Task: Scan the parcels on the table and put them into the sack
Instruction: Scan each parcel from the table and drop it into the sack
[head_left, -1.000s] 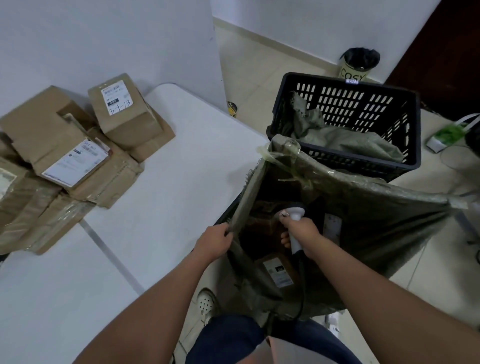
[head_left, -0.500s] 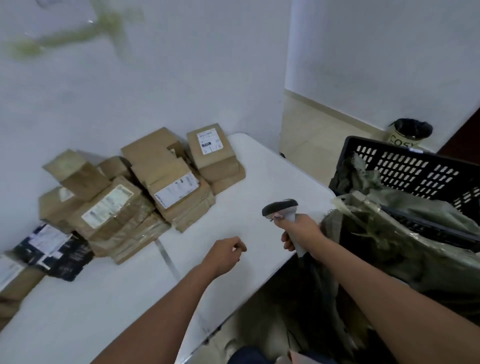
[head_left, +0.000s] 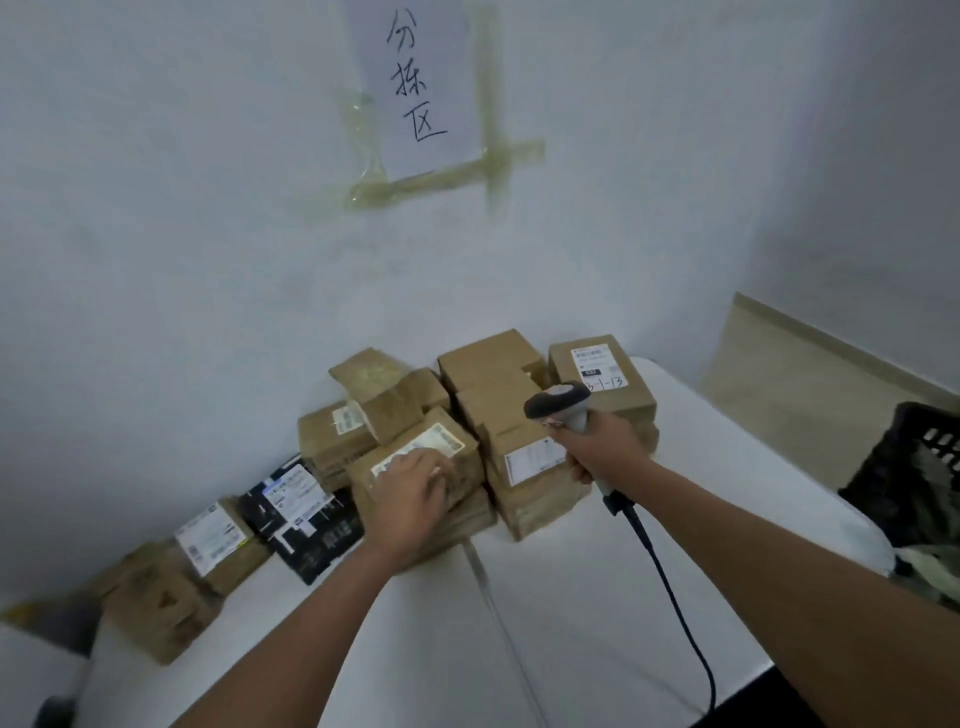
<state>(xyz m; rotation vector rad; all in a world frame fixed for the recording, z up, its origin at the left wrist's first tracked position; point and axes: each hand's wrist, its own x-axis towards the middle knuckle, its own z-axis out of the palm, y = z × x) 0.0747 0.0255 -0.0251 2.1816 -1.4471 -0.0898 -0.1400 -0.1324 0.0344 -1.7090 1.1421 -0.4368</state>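
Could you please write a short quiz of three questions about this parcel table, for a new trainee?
1. True or false: the right hand holds the scanner above the parcels.
2. Which parcel does the left hand rest on?
A. the black parcel
B. the brown box with a long white label
C. the box marked 3-1-13
3. Fill in: the scanner's cable hangs down over the white ____.

Key
1. True.
2. B. The fingers lie over part of its label; whether they already have a firm grip on the box cannot be told.
3. table.
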